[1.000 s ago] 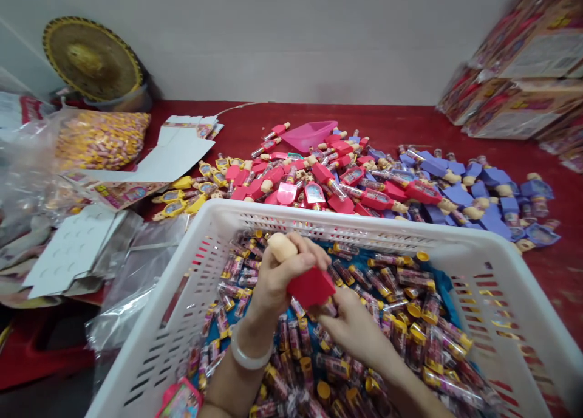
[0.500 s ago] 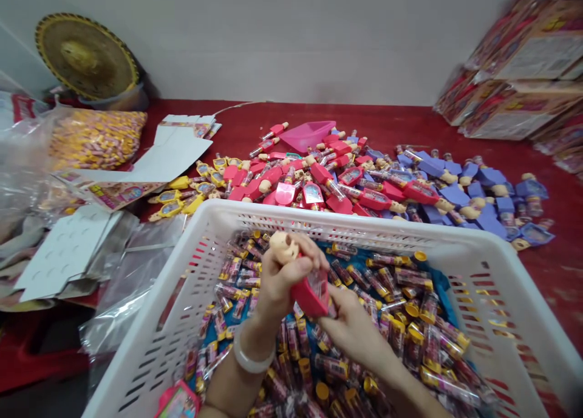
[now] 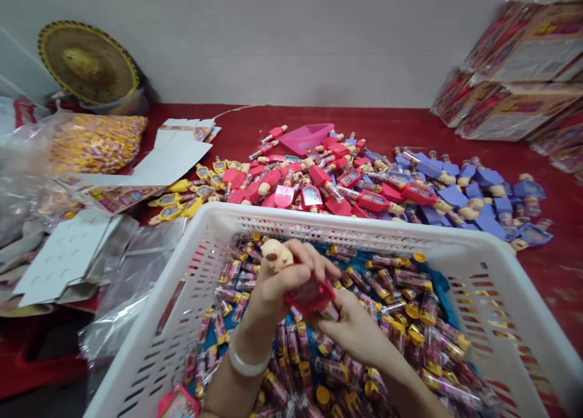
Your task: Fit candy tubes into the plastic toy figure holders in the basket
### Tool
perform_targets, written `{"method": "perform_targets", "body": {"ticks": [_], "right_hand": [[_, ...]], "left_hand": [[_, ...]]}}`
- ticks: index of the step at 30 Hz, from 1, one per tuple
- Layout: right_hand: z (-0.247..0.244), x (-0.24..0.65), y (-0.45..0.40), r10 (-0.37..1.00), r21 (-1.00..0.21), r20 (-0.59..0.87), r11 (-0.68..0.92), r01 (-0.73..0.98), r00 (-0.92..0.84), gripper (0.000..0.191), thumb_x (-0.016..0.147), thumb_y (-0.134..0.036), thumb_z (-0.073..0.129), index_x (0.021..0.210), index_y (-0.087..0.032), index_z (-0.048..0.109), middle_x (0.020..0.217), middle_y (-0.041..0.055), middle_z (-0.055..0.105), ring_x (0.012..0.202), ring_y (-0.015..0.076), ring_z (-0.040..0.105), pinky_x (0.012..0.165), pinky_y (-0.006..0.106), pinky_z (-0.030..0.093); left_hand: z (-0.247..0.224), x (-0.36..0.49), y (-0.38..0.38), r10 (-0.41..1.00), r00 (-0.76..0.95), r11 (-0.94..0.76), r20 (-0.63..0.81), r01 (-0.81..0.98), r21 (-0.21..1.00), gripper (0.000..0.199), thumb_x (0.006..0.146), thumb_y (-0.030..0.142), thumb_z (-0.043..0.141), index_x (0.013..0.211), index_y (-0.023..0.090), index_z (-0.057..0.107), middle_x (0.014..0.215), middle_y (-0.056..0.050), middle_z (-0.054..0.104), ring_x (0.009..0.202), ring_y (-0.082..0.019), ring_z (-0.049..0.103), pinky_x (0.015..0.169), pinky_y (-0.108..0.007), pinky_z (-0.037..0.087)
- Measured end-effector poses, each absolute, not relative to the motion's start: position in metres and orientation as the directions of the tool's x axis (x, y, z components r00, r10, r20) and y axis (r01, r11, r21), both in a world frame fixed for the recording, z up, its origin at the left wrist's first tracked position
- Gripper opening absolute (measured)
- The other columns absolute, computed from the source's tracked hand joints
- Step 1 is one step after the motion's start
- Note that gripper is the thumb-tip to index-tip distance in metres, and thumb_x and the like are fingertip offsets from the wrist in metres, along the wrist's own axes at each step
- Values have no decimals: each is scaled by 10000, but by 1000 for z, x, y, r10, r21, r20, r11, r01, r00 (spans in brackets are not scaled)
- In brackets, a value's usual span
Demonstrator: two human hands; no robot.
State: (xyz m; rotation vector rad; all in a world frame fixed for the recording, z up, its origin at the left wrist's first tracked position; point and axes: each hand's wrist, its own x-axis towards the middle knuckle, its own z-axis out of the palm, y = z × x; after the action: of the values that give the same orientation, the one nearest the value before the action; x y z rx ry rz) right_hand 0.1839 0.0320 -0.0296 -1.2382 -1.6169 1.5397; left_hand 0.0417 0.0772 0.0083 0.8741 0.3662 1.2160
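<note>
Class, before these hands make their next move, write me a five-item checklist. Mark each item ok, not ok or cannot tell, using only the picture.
1. Left hand has a grip on the held toy, close to its cream head: ok.
2. Right hand holds the small tube at the toy's other end: ok.
3. Small tube fully seated in the toy: cannot tell; the joint is partly covered.
4. More tubes within reach: ok, many lie in the white basket below the hands.
5. Colours kept apart on the table: not ok, pink toys and purple toys mix where their piles meet.
</note>
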Motion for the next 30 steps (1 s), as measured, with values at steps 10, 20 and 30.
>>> {"method": "perform_targets", "body": {"ticks": [10,20,30], "right_hand": [[-31,172,24,605,-907,-293,-420,16,-740,329,654,-390,732,665,-180,478,611,-58,413,543,79,313,500,210,269],[-33,183,30,971,-914,-120,-26,406,-208,63,743,-191,553,700,-192,507,593,-46,441,536,104,318,518,233,246],[-29,180,29,944,-950,-183,-99,295,-274,68,766,-223,586,752,-183,533,646,-39,462,584,111,374,552,230,288]], "left_hand": [[8,46,73,879,325,82,348,-824,560,367,784,425,606,574,166,453,449,46,406,362,-85,462,465,-235,360],[10,58,74,993,107,37,52,-691,722,73,817,210,625,787,186,563,715,8,592,713,-145,593,709,-285,472],[8,49,75,985,136,-5,104,-588,809,161,790,287,662,895,179,607,809,-36,653,803,-180,612,777,-315,465]]}}
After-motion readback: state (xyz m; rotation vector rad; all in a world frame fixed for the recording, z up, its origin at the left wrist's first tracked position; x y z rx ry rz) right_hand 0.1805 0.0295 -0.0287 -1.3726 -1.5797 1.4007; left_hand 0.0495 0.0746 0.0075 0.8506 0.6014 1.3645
